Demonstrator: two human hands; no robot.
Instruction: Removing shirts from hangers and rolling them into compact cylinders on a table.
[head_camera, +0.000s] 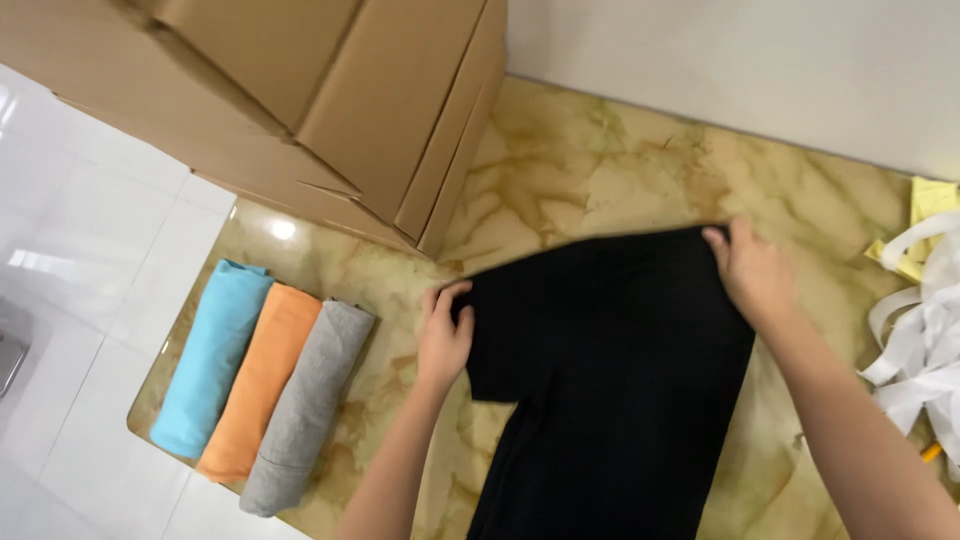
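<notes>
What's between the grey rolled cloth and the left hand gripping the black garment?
Nothing lies there. In the head view, only bare marbled tabletop separates the grey roll from the left hand, which pinches the black garment at its corner.

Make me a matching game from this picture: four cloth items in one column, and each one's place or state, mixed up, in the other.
Things:
1. black shirt
2. blue roll
3. orange roll
4. grey roll

Places or states:
A. middle of the three rolls
B. spread flat, gripped by both hands
C. roll nearest the shirt
D. roll farthest from the shirt

Pairs: 1-B, 2-D, 3-A, 4-C
</notes>
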